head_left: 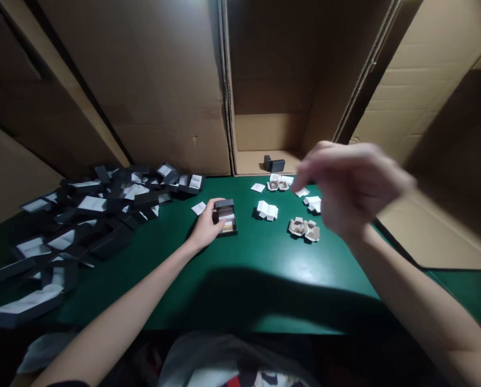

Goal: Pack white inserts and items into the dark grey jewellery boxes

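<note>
At the near edge, the person's clothing (208, 357) is showing below the green table (155, 301), with a patch of coloured print on it. Just beyond, a broad shadow (244, 295) is stretching over the tabletop. On that side, the right hand (347, 180) is hanging raised above the table, blurred, its fingers looking curled; whether they are pinching anything, I cannot tell. Farther in, near the middle of the table, the left hand (208, 226) is clasping an open dark box (231, 219) by its left side, the thumb lying over the near part and the fingers curving behind. The box is resting on the green surface, its pale inside facing up. To its right, a beige insert (304, 229) is lying unfolded, and a white insert (267, 210) is sitting between it and the box. Off to the left, a heap of dark boxes (92, 215) is sprawling, many of them gaping and showing white linings. Just behind the left hand, a white slip (199, 208) is lying flat. Toward the back, another beige insert (278, 184) is sitting near a white square (258, 187). Farthest off, a cardboard bay (270, 131) is holding a small dark box-like item (278, 165) on its floor.
</note>
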Motion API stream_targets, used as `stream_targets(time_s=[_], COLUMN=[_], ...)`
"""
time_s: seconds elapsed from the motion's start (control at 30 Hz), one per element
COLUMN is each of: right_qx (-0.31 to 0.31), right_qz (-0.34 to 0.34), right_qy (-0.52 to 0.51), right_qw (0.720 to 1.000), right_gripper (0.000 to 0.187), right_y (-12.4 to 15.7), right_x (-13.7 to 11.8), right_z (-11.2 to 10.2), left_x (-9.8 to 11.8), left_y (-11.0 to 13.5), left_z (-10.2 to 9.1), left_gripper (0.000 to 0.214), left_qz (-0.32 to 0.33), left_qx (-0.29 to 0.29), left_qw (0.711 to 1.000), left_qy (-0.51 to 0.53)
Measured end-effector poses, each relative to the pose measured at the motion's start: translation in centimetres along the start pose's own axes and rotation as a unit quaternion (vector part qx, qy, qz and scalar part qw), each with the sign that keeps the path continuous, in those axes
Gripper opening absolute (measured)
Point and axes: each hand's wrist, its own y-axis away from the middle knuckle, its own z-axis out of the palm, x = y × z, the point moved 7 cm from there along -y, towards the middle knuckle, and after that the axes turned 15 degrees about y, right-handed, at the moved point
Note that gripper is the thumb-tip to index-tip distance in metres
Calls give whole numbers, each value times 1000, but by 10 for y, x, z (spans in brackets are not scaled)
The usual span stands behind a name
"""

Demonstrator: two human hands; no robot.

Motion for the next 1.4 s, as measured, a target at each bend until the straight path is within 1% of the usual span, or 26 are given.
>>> stream_targets(time_s=[0.03,0.07,0.1,0.17,0.2,0.23,0.3,0.37,0.4,0.5,0.53,0.57,0.67,0.73,0.83,0.87,0.9,0.97,1.0,1.03,1.07,1.13,1.2,1.27,1.33,1.4], right_qx=[-7,-58,-100,-209,-261,-315,-403,-464,-488,-549,-562,-569,-568,-556,-537,-529,-521,-508,-509,-516,-530,-564,-593,-610,-614,-605], right_qz=[-36,-26,-5,80,121,147,149,142,140,134,135,140,153,149,133,126,119,108,103,99,95,88,81,67,48,41], right_qy=[25,90,122,161,172,181,178,165,154,116,108,107,139,190,287,308,311,258,207,154,116,79,75,79,81,84], right_qw=[999,994,987,961,942,920,885,859,847,817,809,804,797,795,782,781,786,815,829,837,835,817,798,786,783,791], right_gripper=[19,18,19,22,23,24,22,23,28,54,56,55,39,35,42,41,35,18,17,20,21,21,21,22,23,25], right_y=[2,6,12,31,43,55,73,85,90,101,104,106,110,110,108,105,102,92,88,85,83,84,90,98,106,111], right_x=[14,36,59,105,123,136,147,147,146,140,138,137,136,138,143,144,144,140,136,131,128,123,123,126,128,131], right_z=[13,31,46,69,77,84,95,103,105,112,114,115,119,120,118,116,113,108,105,103,100,98,98,102,108,113], left_x=[0,-1,-1,-2,-2,-2,-3,-4,-4,-5,-5,-5,-3,1,7,9,9,11,12,15,18,26,34,40,41,41], left_y=[0,1,1,1,2,2,1,1,1,0,0,1,2,2,3,3,3,2,2,3,3,5,7,8,9,9], left_z=[0,0,0,0,0,0,-1,-2,-3,-4,-3,-3,-3,-4,-5,-5,-6,-9,-11,-13,-15,-17,-17,-16,-16,-16], left_gripper=[54,55,56,57,57,57,56,55,54,54,54,53,50,45,41,42,42,44,44,42,40,35,33,33,33,33], left_qz=[-6,-12,-19,-30,-33,-34,-32,-26,-24,-19,-18,-18,-18,-11,20,33,45,70,83,98,115,150,182,201,207,206], left_qx=[0,1,1,0,0,2,5,10,12,15,15,15,22,28,27,28,30,43,53,65,77,93,97,93,91,90], left_qw=[1000,1000,1000,999,999,999,999,999,999,998,998,998,998,999,999,998,998,996,994,992,989,981,974,969,968,968], left_qy=[6,11,17,26,30,34,39,41,43,52,55,57,51,20,-35,-42,-42,-38,-42,-49,-59,-81,-96,-106,-111,-113])
